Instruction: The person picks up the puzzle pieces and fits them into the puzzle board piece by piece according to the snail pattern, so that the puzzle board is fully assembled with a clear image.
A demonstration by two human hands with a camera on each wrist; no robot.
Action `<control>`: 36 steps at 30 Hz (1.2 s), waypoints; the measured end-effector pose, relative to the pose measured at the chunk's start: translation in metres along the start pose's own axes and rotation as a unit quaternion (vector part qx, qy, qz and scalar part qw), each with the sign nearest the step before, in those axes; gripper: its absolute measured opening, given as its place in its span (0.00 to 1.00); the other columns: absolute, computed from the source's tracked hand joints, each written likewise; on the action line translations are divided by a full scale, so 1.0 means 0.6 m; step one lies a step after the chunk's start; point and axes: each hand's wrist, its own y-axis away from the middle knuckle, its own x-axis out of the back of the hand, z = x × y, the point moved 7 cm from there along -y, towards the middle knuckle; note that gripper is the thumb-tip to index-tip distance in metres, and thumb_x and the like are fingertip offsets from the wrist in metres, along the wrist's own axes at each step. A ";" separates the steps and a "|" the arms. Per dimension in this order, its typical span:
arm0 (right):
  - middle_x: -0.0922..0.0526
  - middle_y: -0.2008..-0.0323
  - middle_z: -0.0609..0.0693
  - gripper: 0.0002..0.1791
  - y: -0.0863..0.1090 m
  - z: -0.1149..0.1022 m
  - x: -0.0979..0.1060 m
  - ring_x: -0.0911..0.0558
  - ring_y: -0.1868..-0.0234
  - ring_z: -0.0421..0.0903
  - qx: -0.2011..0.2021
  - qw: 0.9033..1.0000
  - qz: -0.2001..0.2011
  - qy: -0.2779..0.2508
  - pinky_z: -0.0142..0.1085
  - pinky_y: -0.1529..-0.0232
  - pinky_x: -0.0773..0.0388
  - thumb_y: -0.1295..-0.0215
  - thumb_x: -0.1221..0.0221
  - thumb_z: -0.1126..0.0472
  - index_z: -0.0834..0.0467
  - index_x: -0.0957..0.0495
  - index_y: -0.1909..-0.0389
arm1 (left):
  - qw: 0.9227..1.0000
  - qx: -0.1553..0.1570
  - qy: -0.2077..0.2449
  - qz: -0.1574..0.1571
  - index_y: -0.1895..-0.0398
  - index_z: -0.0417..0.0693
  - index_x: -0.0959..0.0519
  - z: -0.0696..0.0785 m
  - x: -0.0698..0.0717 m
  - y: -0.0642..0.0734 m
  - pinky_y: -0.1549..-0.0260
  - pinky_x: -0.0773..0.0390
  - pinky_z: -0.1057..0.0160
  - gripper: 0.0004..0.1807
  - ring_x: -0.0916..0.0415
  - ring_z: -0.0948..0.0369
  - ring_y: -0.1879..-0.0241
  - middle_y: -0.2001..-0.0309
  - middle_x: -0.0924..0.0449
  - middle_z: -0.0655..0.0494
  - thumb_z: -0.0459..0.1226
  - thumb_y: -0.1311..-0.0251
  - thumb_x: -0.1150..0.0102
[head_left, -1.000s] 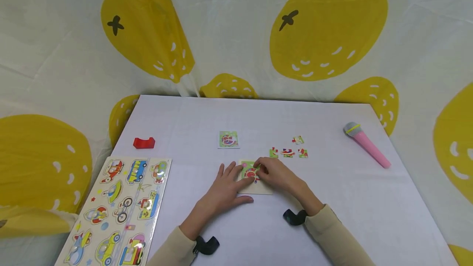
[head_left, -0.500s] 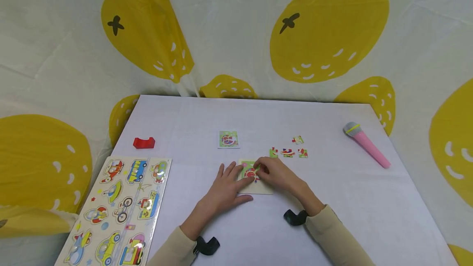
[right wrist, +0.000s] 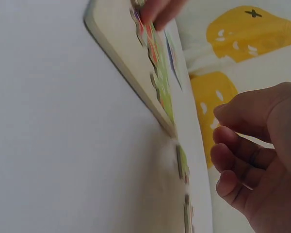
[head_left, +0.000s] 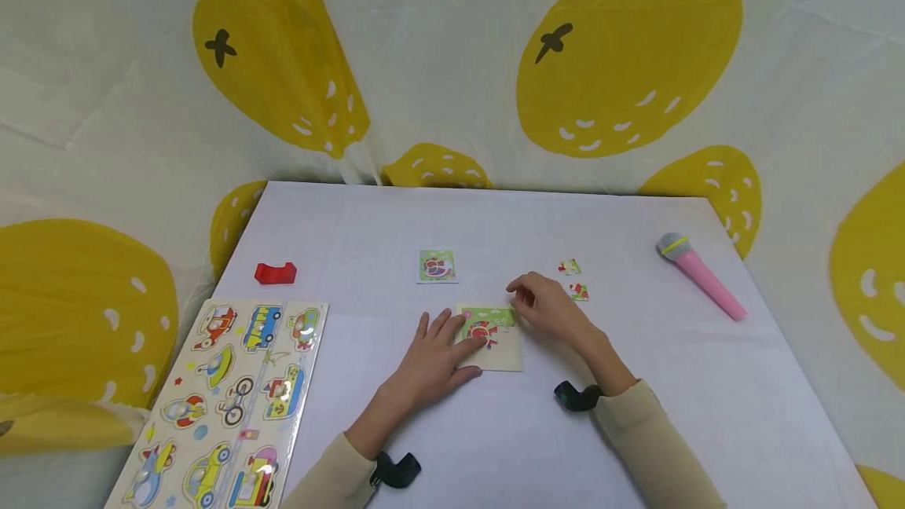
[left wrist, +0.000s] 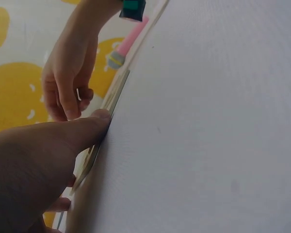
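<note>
In the head view my left hand (head_left: pixel 433 356) rests with fingers spread on a small square wooden puzzle board (head_left: pixel 506 353). Green and red pieces (head_left: pixel 488 316) fill its top and left parts, and bare wood shows at the lower right. The left wrist view has my left thumb (left wrist: pixel 89 130) pressing along the board's edge. Just off the board's upper right corner hovers my right hand (head_left: pixel 555 309), fingers loosely bent. In the right wrist view nothing lies between its thumb and fingertips. Two loose puzzle pieces (head_left: pixel 579 291) show beyond it; the hand covers others.
A small picture card (head_left: pixel 437 266) lies behind the board. At left are a red block (head_left: pixel 276 273) and a large vehicle puzzle board (head_left: pixel 247 360). A pink toy microphone (head_left: pixel 707 281) lies at right on the white table (head_left: pixel 707 415).
My right hand has lifted off the board and moved up and right towards the loose pieces, uncovering a green piece at the board's top right. The left hand stays in place.
</note>
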 end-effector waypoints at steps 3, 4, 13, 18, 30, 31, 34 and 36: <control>0.20 0.66 0.52 0.11 -0.005 0.016 0.017 0.23 0.66 0.44 0.003 1.000 0.022 0.010 0.32 0.65 0.24 0.38 0.38 0.70 0.64 0.18 0.55 | 1.000 0.004 -0.002 -0.004 0.32 0.70 0.27 0.000 0.000 -0.001 0.29 0.43 0.32 0.28 0.42 0.44 0.25 0.28 0.35 0.50 0.61 0.34 0.45; 0.20 0.66 0.52 0.11 -0.007 0.023 0.022 0.22 0.65 0.45 0.000 1.000 0.027 0.015 0.32 0.65 0.24 0.38 0.38 0.70 0.64 0.18 0.54 | 1.000 0.005 -0.002 -0.005 0.32 0.70 0.27 0.000 -0.001 -0.001 0.29 0.43 0.32 0.28 0.42 0.44 0.25 0.28 0.35 0.50 0.61 0.34 0.46; 0.19 0.55 0.59 0.16 -0.012 0.085 0.059 0.22 0.59 0.52 -0.069 0.997 0.031 0.034 0.39 0.60 0.24 0.36 0.38 0.65 0.64 0.20 0.48 | 1.000 0.001 0.001 0.008 0.33 0.69 0.26 0.003 0.004 0.001 0.29 0.42 0.32 0.28 0.41 0.43 0.25 0.28 0.35 0.50 0.60 0.34 0.44; 0.21 0.51 0.60 0.18 -0.015 0.117 0.075 0.22 0.55 0.54 -0.099 0.994 0.024 0.036 0.43 0.56 0.23 0.34 0.39 0.62 0.63 0.22 0.45 | 1.000 0.004 -0.002 0.004 0.32 0.70 0.27 0.001 -0.001 0.001 0.29 0.42 0.33 0.28 0.42 0.44 0.25 0.28 0.35 0.51 0.60 0.34 0.44; 0.27 0.45 0.63 0.21 -0.015 0.179 0.095 0.25 0.51 0.57 -0.142 0.989 -0.005 0.037 0.45 0.54 0.25 0.33 0.41 0.62 0.65 0.24 0.41 | 1.000 0.011 -0.003 -0.006 0.32 0.71 0.27 -0.002 -0.008 0.001 0.27 0.44 0.34 0.28 0.42 0.45 0.25 0.27 0.36 0.52 0.61 0.34 0.45; 0.27 0.45 0.63 0.21 -0.014 0.185 0.095 0.25 0.51 0.57 -0.149 0.988 -0.009 0.037 0.44 0.54 0.25 0.33 0.42 0.62 0.64 0.24 0.41 | 1.000 0.011 -0.003 -0.007 0.32 0.71 0.27 -0.003 -0.009 0.001 0.27 0.44 0.34 0.28 0.42 0.45 0.25 0.27 0.36 0.52 0.61 0.34 0.45; 0.28 0.44 0.63 0.22 -0.011 0.201 0.094 0.26 0.51 0.57 -0.159 0.986 -0.021 0.034 0.44 0.54 0.25 0.33 0.44 0.63 0.65 0.25 0.39 | 1.000 0.012 -0.004 -0.009 0.32 0.71 0.27 -0.004 -0.012 0.001 0.27 0.45 0.34 0.28 0.43 0.45 0.25 0.26 0.37 0.53 0.61 0.34 0.46; 0.28 0.45 0.64 0.22 -0.009 0.208 0.095 0.26 0.51 0.57 -0.158 0.987 -0.024 0.033 0.44 0.54 0.25 0.33 0.45 0.64 0.65 0.25 0.39 | 1.000 0.012 -0.007 -0.009 0.32 0.71 0.28 -0.004 -0.014 0.001 0.27 0.45 0.34 0.28 0.43 0.46 0.25 0.26 0.37 0.53 0.61 0.34 0.46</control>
